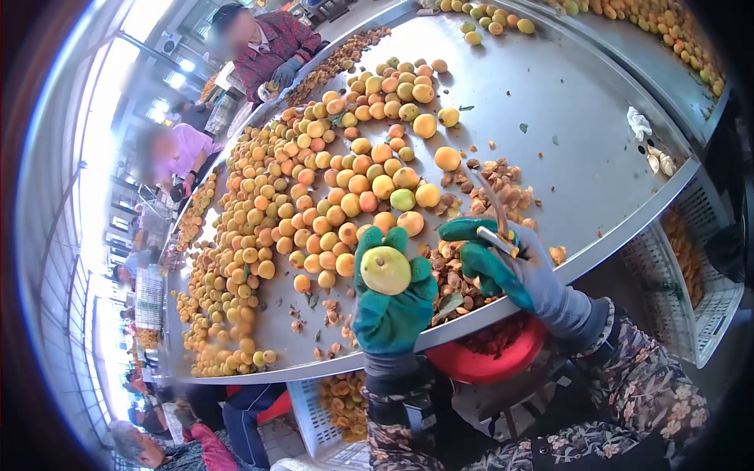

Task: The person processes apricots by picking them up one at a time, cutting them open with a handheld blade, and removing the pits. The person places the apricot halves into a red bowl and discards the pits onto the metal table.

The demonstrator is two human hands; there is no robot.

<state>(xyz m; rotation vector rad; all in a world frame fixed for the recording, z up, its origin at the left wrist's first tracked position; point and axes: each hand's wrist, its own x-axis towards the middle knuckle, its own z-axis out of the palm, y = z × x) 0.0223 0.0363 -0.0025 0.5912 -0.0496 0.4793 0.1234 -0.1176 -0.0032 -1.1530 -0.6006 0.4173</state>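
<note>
My left hand (390, 318), in a green-palmed work glove, faces palm up at the table's near edge. Its fingers curl around a pale yellow-green apricot (386, 270), whose stem end points up. To its right, my gloved right hand (522, 271) is closed on the light handle of a small knife (498, 242) with a thin curved blade that points away from me. Beneath and beyond that hand lies a heap of brown apricot pits (503, 187). Many whole orange and yellow apricots (345, 206) cover the table just past my left hand.
The metal table (581, 169) has a raised rim along my side. Below it are a red basin (491, 357), a white crate of halved fruit (314, 416) and another white crate (707, 290). White crumpled scraps (639, 123) lie at the right. Co-workers (271, 51) are along the far side.
</note>
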